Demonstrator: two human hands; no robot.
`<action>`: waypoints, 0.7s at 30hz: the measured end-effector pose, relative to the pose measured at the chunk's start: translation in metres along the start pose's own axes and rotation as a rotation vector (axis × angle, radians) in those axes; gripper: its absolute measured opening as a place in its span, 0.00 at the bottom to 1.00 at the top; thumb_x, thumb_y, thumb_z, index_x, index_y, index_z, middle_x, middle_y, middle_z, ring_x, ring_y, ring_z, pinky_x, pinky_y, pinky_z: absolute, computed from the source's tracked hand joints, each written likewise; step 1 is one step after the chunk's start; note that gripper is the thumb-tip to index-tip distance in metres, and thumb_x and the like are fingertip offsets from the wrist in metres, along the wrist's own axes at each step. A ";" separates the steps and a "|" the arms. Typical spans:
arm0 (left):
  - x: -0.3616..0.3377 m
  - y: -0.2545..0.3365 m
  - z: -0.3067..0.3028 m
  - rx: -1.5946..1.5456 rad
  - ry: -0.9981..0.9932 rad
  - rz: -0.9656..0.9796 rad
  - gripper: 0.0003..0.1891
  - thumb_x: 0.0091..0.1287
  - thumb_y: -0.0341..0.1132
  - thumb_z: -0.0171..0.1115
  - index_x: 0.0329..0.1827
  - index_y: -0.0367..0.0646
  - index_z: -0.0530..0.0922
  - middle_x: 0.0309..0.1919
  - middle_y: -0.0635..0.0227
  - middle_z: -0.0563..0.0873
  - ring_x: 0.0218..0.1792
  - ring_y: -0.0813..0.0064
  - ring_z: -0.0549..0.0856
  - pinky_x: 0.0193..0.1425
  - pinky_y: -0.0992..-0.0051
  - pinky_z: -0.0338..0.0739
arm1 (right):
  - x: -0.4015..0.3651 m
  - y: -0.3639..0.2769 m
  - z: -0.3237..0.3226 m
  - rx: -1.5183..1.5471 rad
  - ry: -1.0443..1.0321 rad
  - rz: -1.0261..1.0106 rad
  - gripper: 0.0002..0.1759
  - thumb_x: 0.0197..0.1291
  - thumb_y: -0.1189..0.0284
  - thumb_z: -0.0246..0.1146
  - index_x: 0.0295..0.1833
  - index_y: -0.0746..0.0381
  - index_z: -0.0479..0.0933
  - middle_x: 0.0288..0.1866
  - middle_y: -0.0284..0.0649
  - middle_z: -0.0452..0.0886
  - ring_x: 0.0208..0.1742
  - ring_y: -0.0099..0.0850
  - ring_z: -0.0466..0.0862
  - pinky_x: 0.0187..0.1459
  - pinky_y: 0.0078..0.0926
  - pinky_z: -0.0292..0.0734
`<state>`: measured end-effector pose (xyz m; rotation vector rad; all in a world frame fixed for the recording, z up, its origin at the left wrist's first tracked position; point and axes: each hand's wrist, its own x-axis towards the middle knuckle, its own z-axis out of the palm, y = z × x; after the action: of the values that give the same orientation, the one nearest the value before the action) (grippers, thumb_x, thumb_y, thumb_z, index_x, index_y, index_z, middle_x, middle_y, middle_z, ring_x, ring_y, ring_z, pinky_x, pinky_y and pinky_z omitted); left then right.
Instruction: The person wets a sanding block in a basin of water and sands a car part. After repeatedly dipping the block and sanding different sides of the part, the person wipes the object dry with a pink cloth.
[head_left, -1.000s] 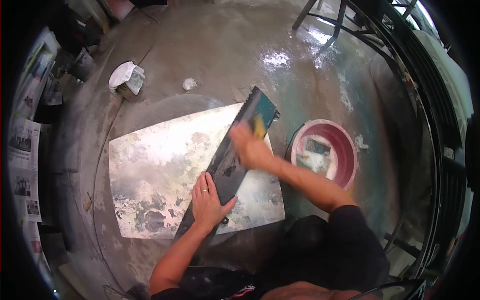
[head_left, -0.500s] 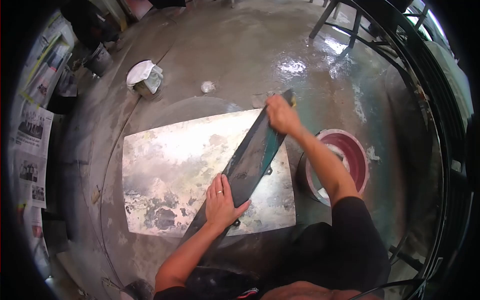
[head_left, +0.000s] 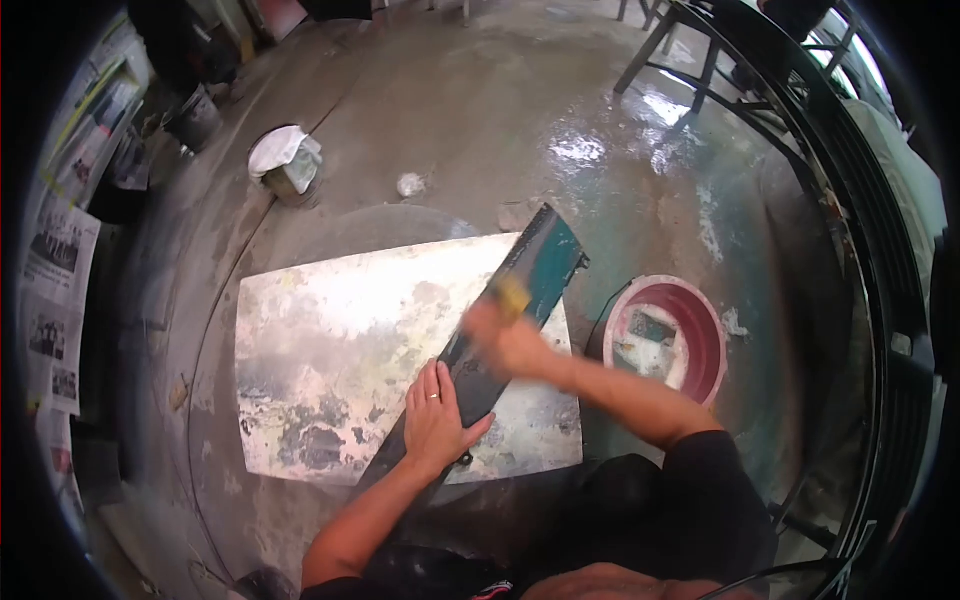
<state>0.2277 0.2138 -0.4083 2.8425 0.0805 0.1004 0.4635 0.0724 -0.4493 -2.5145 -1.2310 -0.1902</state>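
A long dark panel (head_left: 548, 262) with a grey, scuffed surface and green patches lies slanted across a worn, pale board (head_left: 320, 340). My left hand (head_left: 437, 420), with a ring on one finger, rests flat on the panel's lower part, thumb spread toward its right edge. Farther up, my right hand (head_left: 497, 338) is smeared by motion over the panel's middle. From its upper side sticks out a small yellow pad (head_left: 513, 296), gripped against the surface. The panel's lower end is hidden by my left forearm.
A reddish bucket (head_left: 712, 345) with cloudy water and something pale inside stands right of the board. A cloth-draped container (head_left: 287, 160) and a white lump (head_left: 411, 185) sit on the wet floor beyond. Metal stands (head_left: 680, 60) are at the upper right, newspaper sheets (head_left: 60, 300) at left.
My right hand has slid from the panel's upper end down toward its middle, bringing the yellow pad along. My left hand keeps its place on the panel. The view has shifted slightly.
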 end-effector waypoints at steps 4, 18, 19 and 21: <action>-0.001 0.002 -0.001 0.011 -0.013 -0.004 0.55 0.57 0.59 0.74 0.74 0.21 0.60 0.73 0.36 0.64 0.72 0.41 0.66 0.76 0.50 0.61 | -0.005 0.017 -0.013 0.115 -0.018 -0.037 0.12 0.67 0.71 0.54 0.51 0.66 0.78 0.51 0.50 0.81 0.57 0.46 0.82 0.48 0.44 0.84; -0.009 -0.004 0.011 -0.071 0.130 0.014 0.42 0.66 0.52 0.68 0.73 0.31 0.64 0.74 0.35 0.64 0.73 0.38 0.64 0.76 0.49 0.59 | -0.073 0.003 -0.083 0.328 0.521 0.103 0.18 0.73 0.72 0.56 0.63 0.65 0.78 0.65 0.53 0.80 0.70 0.50 0.76 0.72 0.42 0.70; -0.012 -0.006 0.014 -0.138 0.228 0.016 0.33 0.68 0.46 0.68 0.69 0.33 0.72 0.74 0.36 0.64 0.73 0.39 0.65 0.76 0.49 0.60 | -0.085 0.028 -0.114 0.326 0.642 0.204 0.15 0.72 0.75 0.56 0.60 0.66 0.79 0.62 0.53 0.81 0.68 0.52 0.77 0.70 0.43 0.71; -0.017 -0.011 0.018 -0.115 0.261 0.127 0.23 0.68 0.41 0.67 0.60 0.35 0.76 0.72 0.36 0.67 0.71 0.39 0.67 0.75 0.50 0.61 | -0.116 0.099 -0.132 0.029 0.761 0.460 0.10 0.70 0.75 0.54 0.49 0.67 0.79 0.54 0.55 0.82 0.59 0.53 0.79 0.59 0.50 0.76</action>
<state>0.2117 0.2178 -0.4295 2.7021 -0.0493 0.4870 0.4740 -0.1167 -0.3794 -2.2594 -0.3480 -0.8925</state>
